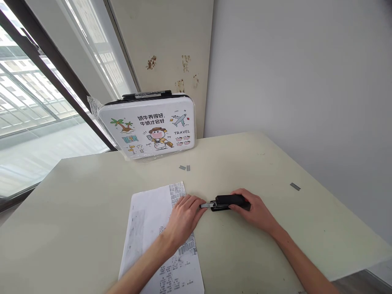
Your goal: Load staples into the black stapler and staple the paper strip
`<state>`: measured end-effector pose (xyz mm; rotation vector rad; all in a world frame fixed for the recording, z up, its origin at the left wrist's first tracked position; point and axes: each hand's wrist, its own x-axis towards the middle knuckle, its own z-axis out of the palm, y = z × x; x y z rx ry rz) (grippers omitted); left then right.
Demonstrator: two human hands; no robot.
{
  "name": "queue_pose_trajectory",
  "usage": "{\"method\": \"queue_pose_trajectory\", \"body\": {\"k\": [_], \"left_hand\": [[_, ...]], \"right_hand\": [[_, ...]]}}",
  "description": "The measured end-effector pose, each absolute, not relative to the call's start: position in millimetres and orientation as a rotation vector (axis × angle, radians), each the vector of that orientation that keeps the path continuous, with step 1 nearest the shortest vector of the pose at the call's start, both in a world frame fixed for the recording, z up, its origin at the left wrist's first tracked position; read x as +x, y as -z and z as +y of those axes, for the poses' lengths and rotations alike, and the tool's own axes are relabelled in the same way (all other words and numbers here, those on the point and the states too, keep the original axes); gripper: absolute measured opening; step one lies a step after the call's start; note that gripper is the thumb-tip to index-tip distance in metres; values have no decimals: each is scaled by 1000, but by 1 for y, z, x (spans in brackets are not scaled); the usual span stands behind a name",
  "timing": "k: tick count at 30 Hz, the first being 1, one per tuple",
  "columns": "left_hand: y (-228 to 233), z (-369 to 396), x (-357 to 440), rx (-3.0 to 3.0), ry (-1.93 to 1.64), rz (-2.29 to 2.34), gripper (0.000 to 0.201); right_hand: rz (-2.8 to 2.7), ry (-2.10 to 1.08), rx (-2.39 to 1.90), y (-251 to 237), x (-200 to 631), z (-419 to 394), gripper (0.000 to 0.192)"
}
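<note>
A black stapler [227,200] lies on its side or low over the table, its nose toward the left. My right hand [255,210] is closed round its rear end, thumb along the near side. From the stapler's front sticks out a silver metal staple tray [207,205] with a dark tip. My left hand [185,214] pinches that tip between thumb and fingers. Under my left hand and forearm lie printed paper sheets [153,237], partly covered by the arm. Whether staples sit inside the stapler cannot be made out.
Two small grey staple strips [182,167] lie near the table's back, and another staple strip [295,186] is at the right. A white cartoon-printed case [153,126] in clear plastic stands at the back edge of the table [245,163]. A window [39,90] is on the left.
</note>
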<state>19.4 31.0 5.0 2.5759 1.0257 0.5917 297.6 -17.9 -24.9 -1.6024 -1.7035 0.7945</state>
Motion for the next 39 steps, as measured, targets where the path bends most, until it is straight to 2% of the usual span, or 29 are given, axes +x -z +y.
{"method": "queue_pose_trajectory", "body": {"k": [9,16,23,39], "left_hand": [[-4,39,3,2539,-606,997,24],[-7,55,-12,2476,-578,784,21],[-9,65,7,2497,-516,577,25],[5,73,37,2586,-528,578,33]], "right_hand": [[-1659,-833,-1588,23,296,-19,31],[-1599,-989,-1529,19,297,-18,31],[-1625,-1116,-1416,17,297,-16,31],[-1637,-1069,-1349,22,298,-14,30]]}}
